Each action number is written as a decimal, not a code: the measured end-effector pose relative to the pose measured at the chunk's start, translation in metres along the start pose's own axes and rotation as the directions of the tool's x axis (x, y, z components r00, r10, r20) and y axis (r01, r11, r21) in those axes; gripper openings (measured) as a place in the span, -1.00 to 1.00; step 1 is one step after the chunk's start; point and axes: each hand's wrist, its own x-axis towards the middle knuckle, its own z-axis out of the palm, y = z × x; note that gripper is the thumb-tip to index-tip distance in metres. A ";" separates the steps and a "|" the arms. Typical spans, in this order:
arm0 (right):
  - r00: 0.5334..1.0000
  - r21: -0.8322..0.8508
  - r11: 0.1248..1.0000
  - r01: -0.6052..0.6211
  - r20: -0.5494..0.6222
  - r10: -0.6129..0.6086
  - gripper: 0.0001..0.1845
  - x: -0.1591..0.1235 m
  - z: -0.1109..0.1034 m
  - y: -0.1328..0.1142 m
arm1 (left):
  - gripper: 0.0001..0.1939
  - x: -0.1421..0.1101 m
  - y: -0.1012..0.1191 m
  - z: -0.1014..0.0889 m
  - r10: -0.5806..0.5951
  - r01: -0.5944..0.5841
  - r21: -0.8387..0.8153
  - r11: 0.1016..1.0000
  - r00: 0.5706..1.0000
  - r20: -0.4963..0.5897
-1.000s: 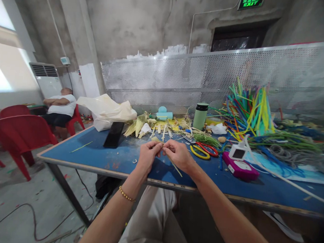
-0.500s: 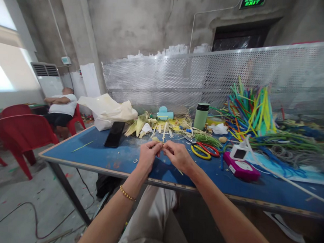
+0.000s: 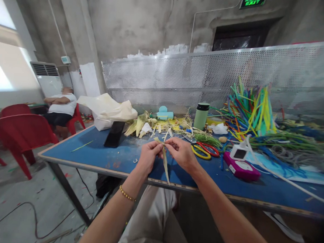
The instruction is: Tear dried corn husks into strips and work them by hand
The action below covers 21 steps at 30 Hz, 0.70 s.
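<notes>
Both my hands meet over the front of the blue table (image 3: 92, 161). My left hand (image 3: 149, 155) is closed in a pinch on a pale dried husk strip (image 3: 166, 166), which hangs down toward the table edge. My right hand (image 3: 182, 154) pinches the same strip from the right, close to the left fingertips. A thin pale stalk end (image 3: 165, 136) sticks up beyond the fingers. The exact crossing of the pieces is hidden by my fingertips. Scissors with red and yellow handles (image 3: 201, 152) lie just right of my right hand.
Behind my hands spreads a heap of husks (image 3: 141, 125). A black phone (image 3: 114, 134) and white bag (image 3: 110, 110) are at left. A green bottle (image 3: 201, 117), purple box (image 3: 242, 168) and colourful strips (image 3: 258, 113) stand right. A person (image 3: 61, 105) sits beyond red chairs (image 3: 22, 132).
The husk strip now hangs down between my hands, where before only a thin end showed below the right hand. My right hand has shifted slightly up and to the right.
</notes>
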 end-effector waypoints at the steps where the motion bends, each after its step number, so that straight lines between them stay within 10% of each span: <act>1: 1.000 -0.029 0.999 0.021 -0.012 -0.021 -0.89 0.000 0.000 -0.001 | -0.73 0.000 0.000 0.000 0.005 -0.005 0.009 1.000 1.000 0.010; 21: 0.998 -0.061 0.996 0.060 -0.001 -0.061 -0.85 -0.002 -0.004 -0.004 | -0.73 -0.001 -0.001 -0.002 -0.030 0.030 0.014 0.999 1.000 -0.001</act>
